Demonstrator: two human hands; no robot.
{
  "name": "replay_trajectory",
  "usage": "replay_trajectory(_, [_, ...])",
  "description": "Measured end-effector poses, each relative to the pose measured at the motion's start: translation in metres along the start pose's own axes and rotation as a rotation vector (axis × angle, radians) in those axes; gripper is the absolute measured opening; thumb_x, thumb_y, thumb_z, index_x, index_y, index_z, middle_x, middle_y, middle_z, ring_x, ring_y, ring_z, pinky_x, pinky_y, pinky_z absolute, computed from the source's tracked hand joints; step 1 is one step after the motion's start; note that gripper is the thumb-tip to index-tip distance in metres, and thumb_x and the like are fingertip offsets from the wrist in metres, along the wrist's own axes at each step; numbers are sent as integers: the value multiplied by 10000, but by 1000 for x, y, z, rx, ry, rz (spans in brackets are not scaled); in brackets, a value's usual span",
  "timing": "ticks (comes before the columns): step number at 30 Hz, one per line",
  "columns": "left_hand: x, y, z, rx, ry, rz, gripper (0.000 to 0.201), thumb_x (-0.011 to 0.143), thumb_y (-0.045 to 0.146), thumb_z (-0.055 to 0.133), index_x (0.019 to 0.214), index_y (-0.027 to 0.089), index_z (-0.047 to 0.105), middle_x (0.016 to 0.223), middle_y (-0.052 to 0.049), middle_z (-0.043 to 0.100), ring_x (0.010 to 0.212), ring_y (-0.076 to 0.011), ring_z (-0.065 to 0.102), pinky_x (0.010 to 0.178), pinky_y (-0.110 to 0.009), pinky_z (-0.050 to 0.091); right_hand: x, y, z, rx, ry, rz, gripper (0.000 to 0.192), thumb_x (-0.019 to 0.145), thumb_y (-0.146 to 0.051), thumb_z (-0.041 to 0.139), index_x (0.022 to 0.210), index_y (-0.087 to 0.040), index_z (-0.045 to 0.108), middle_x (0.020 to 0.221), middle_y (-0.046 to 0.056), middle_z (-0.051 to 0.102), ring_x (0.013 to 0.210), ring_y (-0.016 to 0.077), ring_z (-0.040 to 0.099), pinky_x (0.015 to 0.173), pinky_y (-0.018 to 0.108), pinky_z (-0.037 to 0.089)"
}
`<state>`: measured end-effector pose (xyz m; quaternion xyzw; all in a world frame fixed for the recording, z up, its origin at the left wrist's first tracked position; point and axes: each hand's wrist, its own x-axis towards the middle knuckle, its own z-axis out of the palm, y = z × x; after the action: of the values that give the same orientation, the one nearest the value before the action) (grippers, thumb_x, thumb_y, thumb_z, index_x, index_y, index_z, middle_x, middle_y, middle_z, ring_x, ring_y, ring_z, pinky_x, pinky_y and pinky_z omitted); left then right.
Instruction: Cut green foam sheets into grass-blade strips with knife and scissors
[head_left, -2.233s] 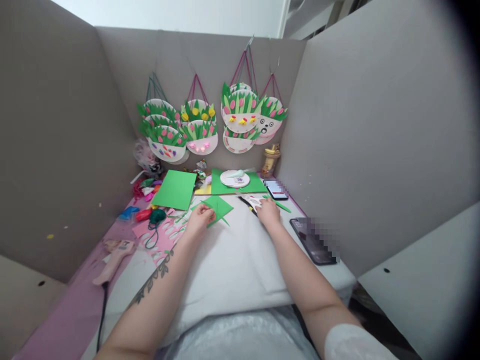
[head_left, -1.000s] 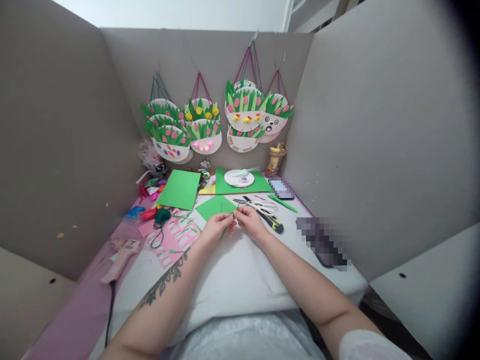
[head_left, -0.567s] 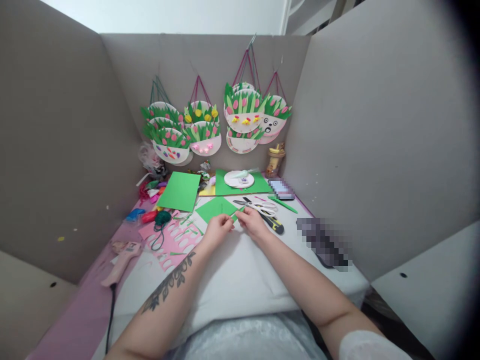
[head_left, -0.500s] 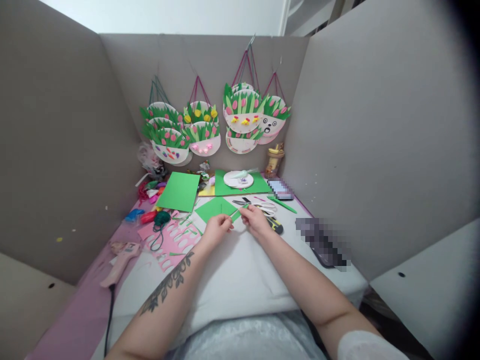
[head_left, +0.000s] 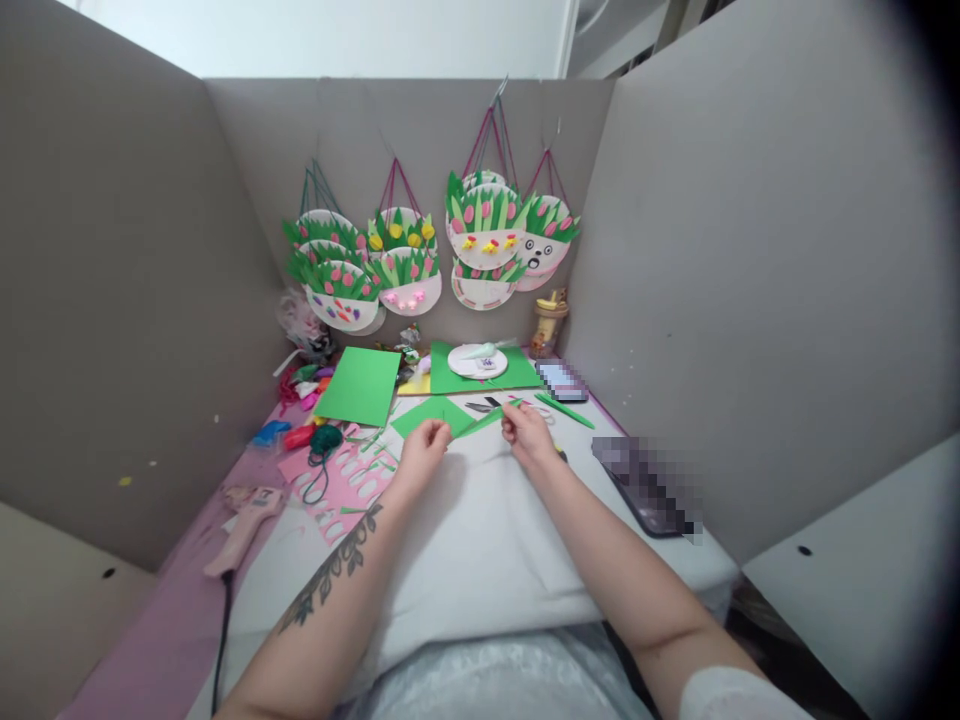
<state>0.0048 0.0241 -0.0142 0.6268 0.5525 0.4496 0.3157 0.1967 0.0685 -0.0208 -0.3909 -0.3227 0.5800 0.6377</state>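
A narrow green paper leaf (head_left: 486,418) stretches slantwise between my hands above the table. My left hand (head_left: 424,450) pinches its lower left end with closed fingers. At the upper right end, my right hand (head_left: 528,434) has thumb and fingers closed on the same leaf. Just behind my left hand lies a green paper sheet (head_left: 421,414), partly covered by the hand. Scissors (head_left: 480,407) rest behind the leaf, their handles largely hidden by my right hand. Another long green leaf (head_left: 566,410) lies to the right of that hand.
Pink cut-out paper (head_left: 341,485), dark green yarn (head_left: 325,440) and a pink glue gun (head_left: 247,525) lie on the left. Behind are a green sheet (head_left: 360,385) and a white paper plate (head_left: 457,362). Phones (head_left: 645,490) sit right. Decorated plate baskets (head_left: 487,240) hang on the partition.
My hands have moved apart, the left one leftward and the right one rightward. The green leaf now shows at greater length between them.
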Motion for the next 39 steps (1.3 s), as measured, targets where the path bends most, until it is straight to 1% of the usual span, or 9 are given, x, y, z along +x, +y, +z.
replay_trajectory(2, [-2,4,2,24,-34,43,299,794,413,492,844,148,621,767,-28,650,707,-154,569,661,-255,424,-2,1,2,-23,-17,-16,426,550,-357,765,592,-210,367,443,-84,429,393,42,338,356,162,190])
replay_trajectory(6, [-6,6,7,79,-101,53,227,769,342,504,713,151,612,651,-2,595,643,-140,519,622,-247,386,-9,7,10,-59,-46,-26,419,562,-405,755,576,-208,385,439,-79,433,391,48,335,369,179,189])
replay_trajectory(11, [-6,2,10,68,-64,64,261,779,369,491,709,148,611,619,15,560,608,-127,484,594,-241,360,-27,23,24,-236,-341,45,355,596,-429,751,556,-178,503,412,-59,439,381,57,334,385,213,199])
replay_trajectory(13, [-6,3,9,85,-64,83,262,780,362,486,680,148,600,607,17,543,604,-122,472,593,-240,352,-31,26,27,-225,-397,84,357,595,-428,761,559,-168,520,413,-56,441,382,54,333,388,212,192])
replay_trajectory(19, [-6,11,2,70,-99,137,210,770,315,488,666,157,581,633,15,546,641,-123,483,619,-233,363,-17,9,15,10,-252,246,423,525,-372,828,593,-182,456,471,-62,456,402,38,358,360,169,173])
replay_trajectory(27, [-4,10,-4,96,-120,160,208,771,311,482,671,163,590,659,4,578,669,-137,512,634,-236,375,4,-19,-14,107,-157,212,394,513,-271,819,622,-186,450,482,-83,412,391,23,298,333,138,138])
replay_trajectory(32, [-4,9,-6,100,-131,141,214,766,317,481,685,162,605,660,3,592,662,-139,513,626,-236,378,4,-18,-16,-34,-146,130,349,534,-336,780,603,-184,474,466,-73,425,393,39,315,347,160,150])
replay_trajectory(36, [-3,9,-11,114,-86,106,223,762,312,466,674,155,596,633,8,564,633,-131,487,597,-233,356,4,-17,-19,-322,-121,-106,279,584,-355,734,564,-173,524,425,-64,439,395,57,323,377,190,193])
replay_trajectory(39, [0,7,-16,140,-60,99,212,751,298,459,669,155,590,623,11,551,617,-126,472,581,-232,340,4,-16,-22,-478,-173,-176,247,627,-353,708,570,-166,557,424,-63,448,405,65,334,402,200,215])
